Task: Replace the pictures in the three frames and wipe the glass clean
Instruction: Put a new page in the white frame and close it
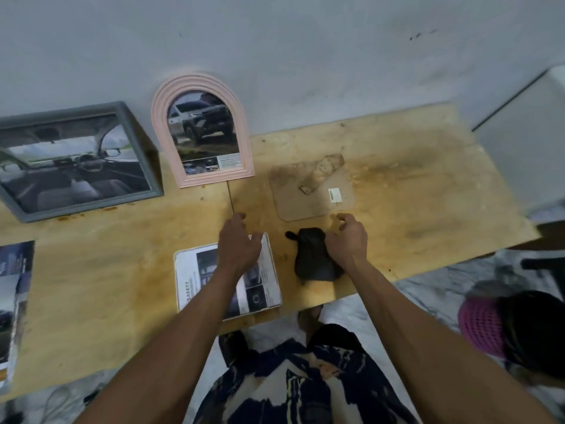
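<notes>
A grey rectangular frame (76, 160) with a car-interior picture leans on the wall at the left. Beside it stands a pink arched frame (203, 133) showing a white car. A third white frame (195, 276) with a printed page lies flat near the table's front edge. My left hand (240, 243) hovers over its far corner, fingers loosely curled, holding nothing. My right hand (348, 237) hovers over a black cloth (312, 255), fingers curled and empty. A brown backing board (308, 203) with its stand lies flat just beyond both hands.
The plywood table (428, 191) stands against a grey wall. Loose printed pictures (13, 301) lie at the left edge. A white cabinet (526, 142) stands at the right. A person's head with a pink covering (489, 325) is at the lower right.
</notes>
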Tool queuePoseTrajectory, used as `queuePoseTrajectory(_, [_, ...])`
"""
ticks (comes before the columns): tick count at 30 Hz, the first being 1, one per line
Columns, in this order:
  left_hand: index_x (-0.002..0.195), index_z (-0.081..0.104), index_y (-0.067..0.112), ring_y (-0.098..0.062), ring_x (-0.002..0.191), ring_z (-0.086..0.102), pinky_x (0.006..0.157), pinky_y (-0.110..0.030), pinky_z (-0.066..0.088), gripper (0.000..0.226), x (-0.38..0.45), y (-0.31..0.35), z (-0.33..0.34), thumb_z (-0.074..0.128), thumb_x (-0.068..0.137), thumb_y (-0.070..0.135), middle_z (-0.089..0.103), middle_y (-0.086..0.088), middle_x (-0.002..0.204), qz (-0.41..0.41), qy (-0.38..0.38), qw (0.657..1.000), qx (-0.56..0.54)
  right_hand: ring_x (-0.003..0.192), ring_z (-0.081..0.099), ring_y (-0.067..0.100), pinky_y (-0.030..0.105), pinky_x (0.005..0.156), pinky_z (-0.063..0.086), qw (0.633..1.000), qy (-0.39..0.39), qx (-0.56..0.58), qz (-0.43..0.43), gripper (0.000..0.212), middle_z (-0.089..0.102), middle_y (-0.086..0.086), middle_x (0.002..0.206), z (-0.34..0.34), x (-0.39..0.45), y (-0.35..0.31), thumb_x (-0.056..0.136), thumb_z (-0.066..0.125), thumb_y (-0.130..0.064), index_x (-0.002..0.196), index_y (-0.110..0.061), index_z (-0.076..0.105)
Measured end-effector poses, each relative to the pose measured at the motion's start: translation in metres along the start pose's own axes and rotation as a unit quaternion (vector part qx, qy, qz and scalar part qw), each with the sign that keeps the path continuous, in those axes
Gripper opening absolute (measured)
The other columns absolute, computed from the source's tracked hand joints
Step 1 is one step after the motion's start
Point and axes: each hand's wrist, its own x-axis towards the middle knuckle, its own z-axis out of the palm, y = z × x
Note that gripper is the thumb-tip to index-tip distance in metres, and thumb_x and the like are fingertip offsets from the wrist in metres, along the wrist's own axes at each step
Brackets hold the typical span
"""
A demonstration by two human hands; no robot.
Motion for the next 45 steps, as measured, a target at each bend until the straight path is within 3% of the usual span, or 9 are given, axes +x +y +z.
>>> queuePoseTrajectory(6, [0.144, 0.042, 0.005, -0.033, 0.121, 0.056, 0.098, -0.036, 0.049, 0.071, 0.046, 0.063, 0.039, 0.073, 0.088, 0.035, 0.056, -0.015, 0.134, -0.101, -0.068, 0.992, 0.021, 0.116, 0.054, 0.031, 0.026, 0.075, 0.038, 0.999, -0.051, 0.008, 0.015, 0.056, 0.051, 0.016, 0.133, -0.035, 0.084, 0.012, 0.088, 0.059, -0.015, 0.142, -0.011, 0.044])
queuePoseTrajectory(10, [0.106, 0.054, 0.015, -0.030, 0.109, 0.060, 0.098, -0.042, 0.051, 0.036, 0.067, 0.084, 0.059, 0.070, 0.083, 0.037, 0.062, -0.008, 0.114, -0.164, -0.040, 0.985, 0.026, 0.122, 0.050, 0.030, 0.026, 0.078, 0.038, 0.996, -0.086, 0.009, 0.011, 0.057, 0.046, 0.014, 0.140, -0.043, 0.132, 0.011, 0.092, 0.059, -0.019, 0.146, -0.011, 0.039])
queuePoseTrajectory(14, [0.125, 0.054, 0.006, -0.034, 0.117, 0.057, 0.103, -0.042, 0.046, 0.051, 0.080, 0.094, 0.070, 0.063, 0.087, 0.040, 0.058, -0.015, 0.127, -0.201, -0.018, 0.977, 0.072, 0.126, 0.050, 0.029, 0.023, 0.082, 0.037, 0.993, -0.116, -0.013, -0.007, 0.063, 0.047, 0.014, 0.142, -0.039, 0.156, 0.009, 0.090, 0.062, -0.020, 0.147, -0.008, 0.037])
queuePoseTrajectory(18, [0.125, 0.054, 0.000, -0.036, 0.119, 0.058, 0.100, -0.037, 0.049, 0.055, 0.091, 0.094, 0.079, 0.064, 0.085, 0.037, 0.060, -0.020, 0.127, -0.229, -0.008, 0.972, 0.043, 0.118, 0.053, 0.036, 0.040, 0.098, 0.045, 0.993, -0.116, -0.028, -0.015, 0.046, 0.054, 0.017, 0.132, -0.034, 0.164, 0.006, 0.089, 0.057, -0.014, 0.132, 0.000, 0.050])
queuePoseTrajectory(25, [0.122, 0.063, 0.001, -0.034, 0.111, 0.064, 0.095, -0.036, 0.055, 0.050, 0.101, 0.096, 0.082, 0.057, 0.092, 0.041, 0.067, -0.015, 0.121, -0.309, 0.058, 0.947, -0.066, 0.102, 0.061, 0.029, 0.039, 0.081, 0.054, 0.993, -0.093, 0.047, 0.062, 0.036, 0.058, 0.010, 0.119, -0.030, 0.175, 0.007, 0.092, 0.057, -0.033, 0.122, -0.016, 0.052])
queuePoseTrajectory(28, [0.109, 0.069, 0.009, -0.030, 0.104, 0.068, 0.094, -0.043, 0.057, 0.048, 0.104, 0.085, 0.079, 0.071, 0.070, 0.036, 0.072, -0.011, 0.111, -0.310, 0.037, 0.946, -0.085, 0.099, 0.062, 0.027, 0.044, 0.084, 0.055, 0.992, -0.083, 0.060, 0.077, 0.039, 0.059, 0.008, 0.116, -0.029, 0.176, 0.006, 0.089, 0.058, -0.043, 0.118, -0.018, 0.052])
queuePoseTrajectory(32, [0.095, 0.068, 0.011, -0.029, 0.090, 0.070, 0.088, -0.041, 0.059, 0.036, 0.091, 0.078, 0.073, 0.084, 0.068, 0.028, 0.073, -0.009, 0.096, -0.292, 0.027, 0.950, -0.107, 0.089, 0.064, 0.020, 0.032, 0.073, 0.052, 0.986, -0.091, 0.107, 0.091, 0.053, 0.064, 0.005, 0.107, -0.032, 0.166, 0.003, 0.085, 0.064, -0.051, 0.120, -0.014, 0.057])
queuePoseTrajectory(37, [0.087, 0.056, 0.012, -0.024, 0.088, 0.064, 0.095, -0.046, 0.056, 0.035, 0.069, 0.072, 0.052, 0.087, 0.071, 0.014, 0.068, -0.012, 0.100, -0.254, 0.036, 0.940, -0.225, 0.089, 0.063, 0.022, 0.035, 0.073, 0.052, 0.984, -0.081, 0.127, 0.091, 0.061, 0.065, 0.007, 0.111, -0.033, 0.133, -0.006, 0.082, 0.063, -0.060, 0.120, -0.013, 0.060])
queuePoseTrajectory(45, [0.085, 0.054, 0.014, -0.027, 0.074, 0.064, 0.071, -0.047, 0.058, 0.040, 0.008, 0.008, -0.026, 0.091, 0.068, 0.014, 0.073, -0.021, 0.096, -0.210, 0.036, 0.952, -0.221, 0.080, 0.050, 0.016, 0.030, 0.063, 0.042, 0.976, -0.105, 0.170, 0.089, 0.072, 0.052, 0.002, 0.107, 0.007, 0.041, -0.045, 0.077, 0.074, -0.058, 0.128, -0.013, 0.050])
